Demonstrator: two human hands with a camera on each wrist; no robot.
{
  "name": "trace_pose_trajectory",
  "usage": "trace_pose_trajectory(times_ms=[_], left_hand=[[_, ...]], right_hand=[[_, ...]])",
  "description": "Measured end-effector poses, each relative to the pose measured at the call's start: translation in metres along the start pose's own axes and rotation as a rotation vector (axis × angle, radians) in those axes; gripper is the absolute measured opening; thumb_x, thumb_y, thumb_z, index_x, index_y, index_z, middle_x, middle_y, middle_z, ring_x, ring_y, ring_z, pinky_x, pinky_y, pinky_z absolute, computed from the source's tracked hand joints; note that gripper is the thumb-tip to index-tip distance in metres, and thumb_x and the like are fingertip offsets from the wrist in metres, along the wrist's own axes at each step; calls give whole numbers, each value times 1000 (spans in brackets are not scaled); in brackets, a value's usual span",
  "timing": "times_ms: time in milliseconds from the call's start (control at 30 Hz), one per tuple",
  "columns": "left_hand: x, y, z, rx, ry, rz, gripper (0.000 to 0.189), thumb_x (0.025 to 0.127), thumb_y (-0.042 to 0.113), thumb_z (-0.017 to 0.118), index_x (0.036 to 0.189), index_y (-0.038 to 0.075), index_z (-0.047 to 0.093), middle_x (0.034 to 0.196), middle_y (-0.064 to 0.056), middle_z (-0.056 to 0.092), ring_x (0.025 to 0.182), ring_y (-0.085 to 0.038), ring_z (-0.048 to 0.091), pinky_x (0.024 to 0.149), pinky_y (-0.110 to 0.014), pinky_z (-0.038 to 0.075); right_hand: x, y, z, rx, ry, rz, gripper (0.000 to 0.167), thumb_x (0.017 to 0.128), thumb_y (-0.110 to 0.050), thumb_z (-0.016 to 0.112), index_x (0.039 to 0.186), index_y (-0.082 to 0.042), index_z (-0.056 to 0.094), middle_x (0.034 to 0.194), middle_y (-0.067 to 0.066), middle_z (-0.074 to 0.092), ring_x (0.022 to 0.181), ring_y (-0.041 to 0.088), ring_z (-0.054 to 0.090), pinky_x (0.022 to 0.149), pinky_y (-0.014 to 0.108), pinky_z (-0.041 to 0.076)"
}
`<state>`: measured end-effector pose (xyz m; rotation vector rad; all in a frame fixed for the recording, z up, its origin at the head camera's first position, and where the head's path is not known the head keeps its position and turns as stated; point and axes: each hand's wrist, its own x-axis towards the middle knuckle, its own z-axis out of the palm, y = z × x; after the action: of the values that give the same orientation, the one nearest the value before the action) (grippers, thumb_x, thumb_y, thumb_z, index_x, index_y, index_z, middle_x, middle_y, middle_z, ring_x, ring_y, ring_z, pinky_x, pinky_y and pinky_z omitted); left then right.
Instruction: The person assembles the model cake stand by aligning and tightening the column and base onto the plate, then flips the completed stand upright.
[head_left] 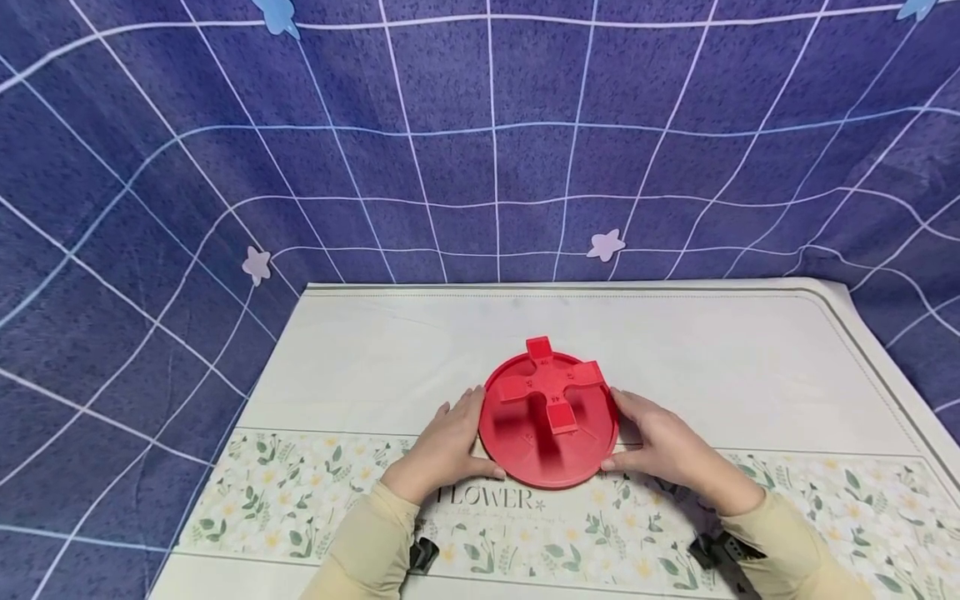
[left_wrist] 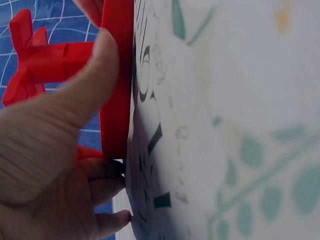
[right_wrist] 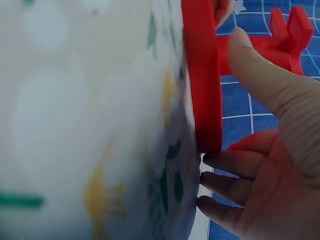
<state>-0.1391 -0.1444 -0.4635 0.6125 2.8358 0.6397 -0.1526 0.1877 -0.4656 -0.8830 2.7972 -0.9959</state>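
A red round stand (head_left: 513, 442) with a raised rim lies on the patterned table mat, between my two hands. From its middle rises a post with a four-armed cross top (head_left: 551, 383), whose arms carry small markings. My left hand (head_left: 445, 446) grips the left side of the rim, thumb at the near edge and fingers along the side. On the opposite side my right hand (head_left: 663, 442) holds the rim in the same way. In the left wrist view the thumb (left_wrist: 102, 62) lies against the rim and the fingertips reach down to the mat.
The white mat (head_left: 420, 333) has a flower-print band with lettering across its near part. Blue grid-patterned cloth (head_left: 450, 167) hangs behind and at the sides. Dark wrist devices (head_left: 423, 554) sit under both sleeves.
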Motion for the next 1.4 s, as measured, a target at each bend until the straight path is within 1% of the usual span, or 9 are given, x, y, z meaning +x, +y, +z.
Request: trace_pose_trajectory(times_ms=[167,367,700,1033,1100,1167,1267,1333,1400], left_hand=[[3,-3,-2,32,60,58,119,65,47,88,152,-1,22,153,-18,35,142,-36,30,111,-55,28],[6,-3,-3,-5,98,99,118,60,40,93,150,-2,29,148,-19,41,139,-39,35,112,-48,30],[0,-4,-4,-137,92,22,120,62,43,91,156,26,20,149,4,41,129,-20,44,103,-42,42],[-8,4,-23,-191,145,64,117,62,45,90,155,29,22,142,2,47,125,-17,47,100,-43,44],[-10,5,-24,-209,148,57,116,62,45,91,155,26,25,140,-1,49,125,-20,48,100,-44,44],[-12,5,-25,-243,152,47,115,61,45,91,155,25,27,140,-1,50,127,-22,48,102,-45,42],[-15,5,-25,-303,164,47,110,63,46,90,153,22,31,141,0,50,131,-24,46,108,-47,35],[-17,5,-26,-355,171,48,105,65,46,88,152,21,35,142,3,50,133,-23,44,110,-48,33],[-18,6,-27,-404,178,53,99,69,46,85,150,17,38,143,2,50,135,-22,43,110,-49,33]], right_hand=[[5,1,0,-52,-35,-9,111,61,-42,91,145,7,38,144,25,45,133,47,38,102,57,39],[9,3,3,-66,16,0,109,58,-39,93,144,5,42,139,21,52,127,39,49,99,53,43],[-2,-1,2,41,71,64,109,60,-43,91,146,0,41,143,16,50,130,35,48,101,49,42],[-10,-16,-13,91,116,89,104,64,-44,89,147,-2,42,140,18,52,125,38,51,94,51,47],[-12,-18,-15,97,117,96,102,65,-44,88,147,-3,43,140,18,52,99,32,66,90,51,50],[-14,-20,-17,105,126,98,99,66,-42,88,146,-4,44,139,17,54,87,27,67,89,50,50],[-16,-21,-20,148,143,102,92,69,-37,88,144,-5,47,138,13,55,91,22,66,89,50,47],[-18,-22,-22,183,165,94,84,72,-32,86,143,-5,50,138,11,56,121,26,56,96,49,44],[-20,-22,-23,234,185,90,75,76,-25,84,141,-5,51,138,11,56,130,21,48,100,41,42]])
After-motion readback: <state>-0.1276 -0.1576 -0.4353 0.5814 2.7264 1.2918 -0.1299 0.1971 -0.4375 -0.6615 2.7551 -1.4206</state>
